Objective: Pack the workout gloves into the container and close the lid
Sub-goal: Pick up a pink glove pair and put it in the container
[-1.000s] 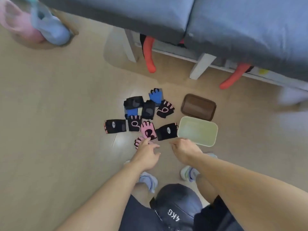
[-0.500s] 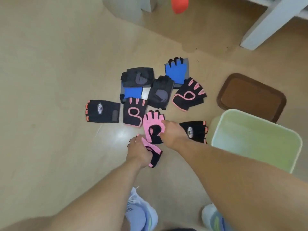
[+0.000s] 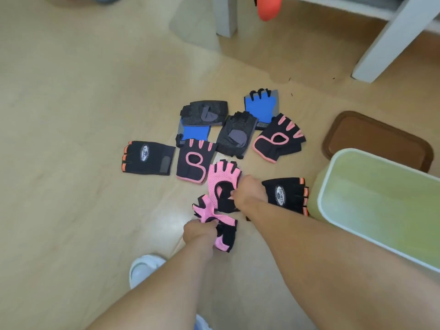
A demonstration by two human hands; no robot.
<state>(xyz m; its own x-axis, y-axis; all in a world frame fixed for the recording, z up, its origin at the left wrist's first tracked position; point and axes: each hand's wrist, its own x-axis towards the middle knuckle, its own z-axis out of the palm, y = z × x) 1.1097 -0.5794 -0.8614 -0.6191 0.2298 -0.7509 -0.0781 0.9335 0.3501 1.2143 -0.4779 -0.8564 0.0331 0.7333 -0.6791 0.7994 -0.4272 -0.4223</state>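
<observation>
We see our left hand (image 3: pixel 198 232) gripping a crumpled pink glove (image 3: pixel 215 222), fingers curled round its middle so that it lifts off the wooden floor (image 3: pixel 71 115). Just beyond it, our right hand (image 3: pixel 250 192) pinches the edge of a second pink mesh glove (image 3: pixel 222 178), which lies flat with its finger stubs pointing away from us. Touching the outer side of the right hand is a black glove with orange trim (image 3: pixel 287 194) and a "SPORTS" badge; its twin (image 3: pixel 147 157) lies well out beyond the left hand. Ahead of both hands the rest are spread: two black gloves with pink outlines (image 3: pixel 194 160) (image 3: pixel 278 138), two dark grey ones (image 3: pixel 204 111) (image 3: pixel 235 134), and two blue ones (image 3: pixel 260 107) (image 3: pixel 194 132), several overlapping. To the right of the right arm stands the pale green container (image 3: pixel 333 177), open at the top, just beside the orange-trimmed glove. The brown lid (image 3: pixel 371 136) lies flat on the floor beyond it, partly hidden by its rim. Near the left forearm is a white shoe (image 3: pixel 142 267). Farther ahead stand white furniture legs (image 3: pixel 390 41) and something orange-red (image 3: pixel 267 7).
</observation>
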